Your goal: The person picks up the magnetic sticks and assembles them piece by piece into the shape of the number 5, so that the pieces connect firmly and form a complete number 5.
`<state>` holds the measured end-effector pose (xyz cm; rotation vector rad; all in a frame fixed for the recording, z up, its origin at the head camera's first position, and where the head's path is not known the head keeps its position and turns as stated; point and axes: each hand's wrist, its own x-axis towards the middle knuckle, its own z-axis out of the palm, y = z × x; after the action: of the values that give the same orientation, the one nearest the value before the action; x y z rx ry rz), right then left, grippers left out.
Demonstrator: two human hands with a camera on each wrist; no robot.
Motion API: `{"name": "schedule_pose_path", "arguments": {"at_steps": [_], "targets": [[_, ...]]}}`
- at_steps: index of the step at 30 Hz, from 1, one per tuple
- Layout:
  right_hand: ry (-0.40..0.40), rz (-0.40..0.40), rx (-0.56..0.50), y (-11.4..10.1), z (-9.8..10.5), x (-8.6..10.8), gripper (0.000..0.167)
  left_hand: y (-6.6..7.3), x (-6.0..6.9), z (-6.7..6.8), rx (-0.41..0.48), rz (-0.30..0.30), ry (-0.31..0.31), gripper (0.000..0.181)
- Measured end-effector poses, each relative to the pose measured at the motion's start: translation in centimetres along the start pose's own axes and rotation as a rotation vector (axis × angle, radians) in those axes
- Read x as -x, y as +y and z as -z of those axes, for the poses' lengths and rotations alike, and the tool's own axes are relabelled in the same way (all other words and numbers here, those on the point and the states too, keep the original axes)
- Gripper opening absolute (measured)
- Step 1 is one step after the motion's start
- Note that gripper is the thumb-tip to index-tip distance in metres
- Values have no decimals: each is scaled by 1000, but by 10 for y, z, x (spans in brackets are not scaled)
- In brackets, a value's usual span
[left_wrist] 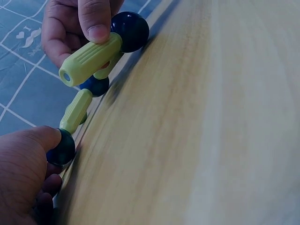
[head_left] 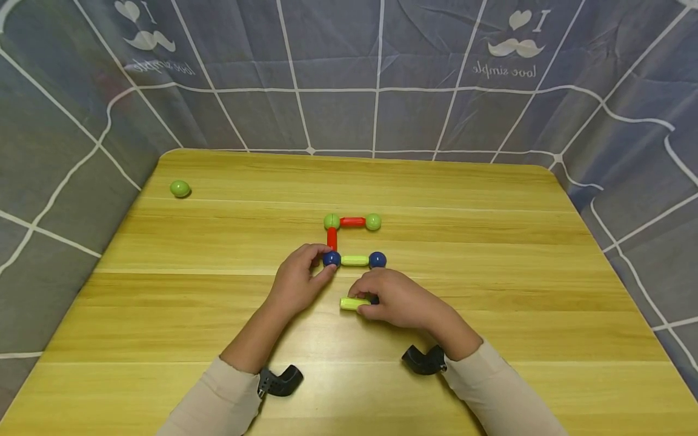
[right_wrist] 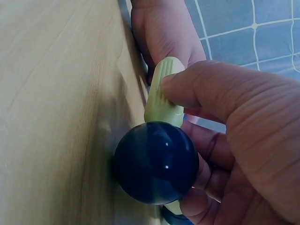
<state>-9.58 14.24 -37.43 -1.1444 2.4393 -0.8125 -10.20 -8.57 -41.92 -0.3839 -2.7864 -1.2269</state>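
Observation:
My left hand (head_left: 297,281) pinches a blue ball (head_left: 331,260) between thumb and forefinger, at the corner of a ball-and-rod figure lying on the table. From it a yellow-green rod (head_left: 355,260) runs right to a second blue ball (head_left: 377,260), and a red rod (head_left: 332,238) runs away from me. My right hand (head_left: 400,298) holds another yellow-green rod (left_wrist: 89,61), its thumb on the ribbed side. A blue ball (right_wrist: 157,162) sits on that rod's right end; the left end is bare. Part of one more yellow-green rod (right_wrist: 174,206) shows beyond this ball, mostly hidden.
Farther back, a green ball (head_left: 331,221) joins the red rod to another red rod (head_left: 352,222), which ends at a second green ball (head_left: 373,221). A loose green egg-shaped piece (head_left: 180,188) lies at the table's far left. Grey checked cloth (head_left: 338,118) surrounds the wooden table (head_left: 491,242).

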Motion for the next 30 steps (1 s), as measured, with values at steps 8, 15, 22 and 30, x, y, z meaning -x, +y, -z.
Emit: {"name": "schedule_pose_path", "arguments": {"at_steps": [8, 15, 22, 30], "targets": [[3, 1, 7, 0, -3, 0, 15, -3, 0, 10, 45, 17, -101, 35], [9, -11, 6, -3, -2, -1, 14, -23, -11, 58, 74, 79, -184, 45], [15, 11, 7, -2, -2, -2, 13, -70, -29, 113, -91, 134, -121, 39], [15, -29, 9, -1, -3, 0, 15, -120, -38, 172, -224, 228, 33, 44]]}}
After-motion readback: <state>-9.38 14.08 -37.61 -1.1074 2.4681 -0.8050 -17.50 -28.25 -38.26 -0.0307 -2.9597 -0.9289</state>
